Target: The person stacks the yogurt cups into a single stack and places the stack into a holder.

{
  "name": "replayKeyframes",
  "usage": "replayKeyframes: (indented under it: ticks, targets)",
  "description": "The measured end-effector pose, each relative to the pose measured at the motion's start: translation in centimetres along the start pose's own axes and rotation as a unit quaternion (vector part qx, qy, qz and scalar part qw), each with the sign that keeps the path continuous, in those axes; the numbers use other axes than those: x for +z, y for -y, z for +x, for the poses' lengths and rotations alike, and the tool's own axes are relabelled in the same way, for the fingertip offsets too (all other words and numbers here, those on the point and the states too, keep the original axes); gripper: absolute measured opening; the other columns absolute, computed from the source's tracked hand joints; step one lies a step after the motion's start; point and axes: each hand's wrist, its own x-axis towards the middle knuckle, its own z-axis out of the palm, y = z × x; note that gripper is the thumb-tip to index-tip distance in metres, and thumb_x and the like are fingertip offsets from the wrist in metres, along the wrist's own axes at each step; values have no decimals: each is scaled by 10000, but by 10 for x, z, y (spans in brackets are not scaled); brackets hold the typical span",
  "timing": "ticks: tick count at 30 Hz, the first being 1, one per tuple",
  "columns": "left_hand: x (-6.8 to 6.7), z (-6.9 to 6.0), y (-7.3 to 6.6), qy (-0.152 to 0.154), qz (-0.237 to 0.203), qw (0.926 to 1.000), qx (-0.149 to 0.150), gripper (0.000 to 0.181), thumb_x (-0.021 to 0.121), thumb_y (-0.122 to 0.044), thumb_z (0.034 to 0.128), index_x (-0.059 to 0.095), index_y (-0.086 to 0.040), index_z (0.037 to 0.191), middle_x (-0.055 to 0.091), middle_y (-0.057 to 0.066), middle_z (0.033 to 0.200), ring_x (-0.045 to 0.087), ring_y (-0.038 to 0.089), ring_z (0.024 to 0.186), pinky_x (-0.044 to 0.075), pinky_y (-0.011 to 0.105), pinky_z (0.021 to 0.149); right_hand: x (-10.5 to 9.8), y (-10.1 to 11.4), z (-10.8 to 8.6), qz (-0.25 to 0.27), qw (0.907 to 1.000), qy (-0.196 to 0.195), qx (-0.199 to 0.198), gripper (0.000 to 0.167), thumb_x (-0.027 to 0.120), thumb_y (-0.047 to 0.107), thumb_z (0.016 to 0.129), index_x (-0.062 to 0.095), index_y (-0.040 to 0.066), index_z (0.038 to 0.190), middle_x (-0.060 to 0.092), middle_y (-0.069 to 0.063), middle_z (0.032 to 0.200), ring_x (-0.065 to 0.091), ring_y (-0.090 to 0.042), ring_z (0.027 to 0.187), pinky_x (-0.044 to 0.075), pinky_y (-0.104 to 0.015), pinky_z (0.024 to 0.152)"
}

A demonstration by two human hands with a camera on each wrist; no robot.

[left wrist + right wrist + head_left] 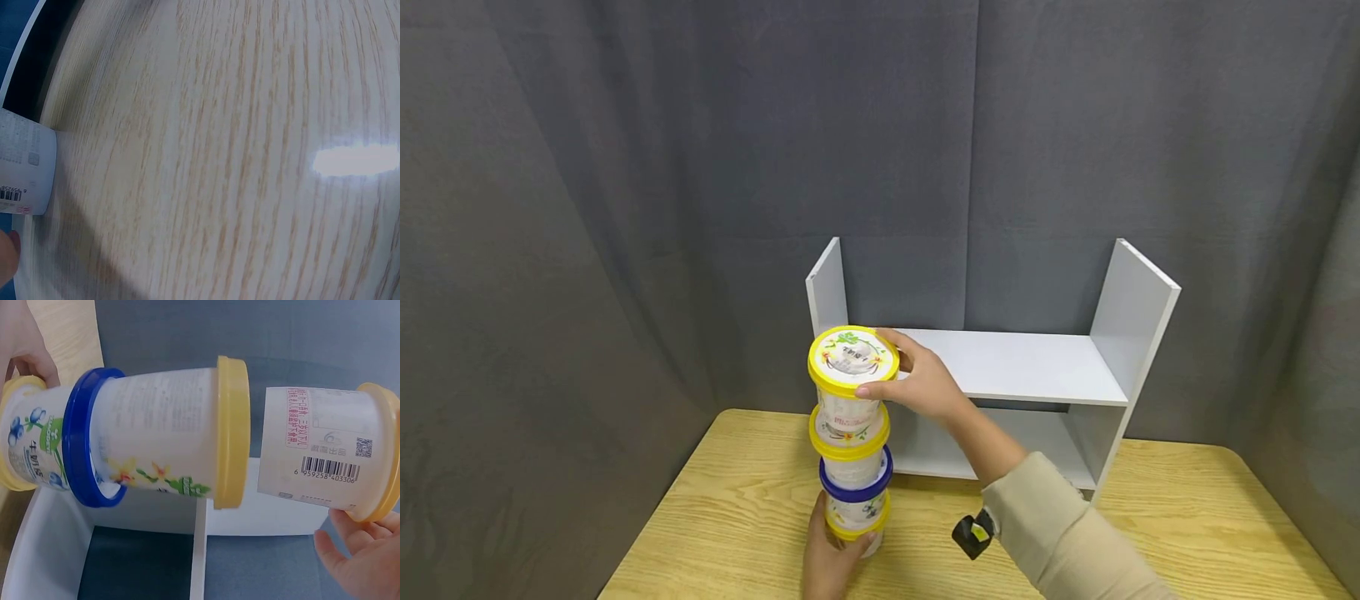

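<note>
A white shelf stands on the pale wooden worktop, its two uprights joined by two boards, with a grey curtain behind it. In front of the shelf's left end, three white tubs stand one on another on the worktop: the bottom tub with a yellow lid, the blue-lidded tub printed with blueberries, and the third tub with a yellow lid and flowers. The left hand, lower than the shelf's lower board and on its near side, grips the bottom tub between thumb and fingers. The right hand, before the left part of the shelf's upper board, holds the top tub by its yellow rim; the right wrist view shows a narrow gap between this tub's base and the lid of the third. The right arm, in a beige sleeve, crosses in front of the shelf's lower board, and a small black tag with a yellow-green patch hangs by the cuff.
</note>
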Motion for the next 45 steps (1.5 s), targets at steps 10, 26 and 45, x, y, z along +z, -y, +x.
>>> replayKeyframes:
  ticks: [10, 26, 45]
  targets:
    - [2, -4, -7, -203, 349, 9991, 158, 937, 802, -198, 558, 275, 19, 1302, 394, 223, 1215, 364, 371, 1114, 235, 502, 958, 10, -2, 1, -483, 9985, -35, 245, 853, 792, 297, 580, 378, 114, 1302, 472, -12, 1216, 462, -185, 1052, 400, -369, 860]
    - [-3, -6, -6, -188, 325, 9989, 265, 929, 790, -238, 570, 273, -16, 1309, 411, 191, 1202, 395, 330, 1086, 277, 429, 944, 17, -2, 1, -785, 9966, -13, 232, 833, 760, 326, 620, 356, 112, 1316, 410, -37, 1286, 419, -244, 1105, 370, -413, 890]
    - [0, -1, 6, -152, 251, 9993, 241, 944, 798, -229, 559, 268, 15, 1301, 390, 226, 1215, 370, 375, 1102, 223, 519, 951, 13, -8, 1, -683, 9975, -114, -135, 775, 737, 301, 656, 364, 88, 1301, 418, -48, 1277, 362, -251, 1163, 305, -431, 951]
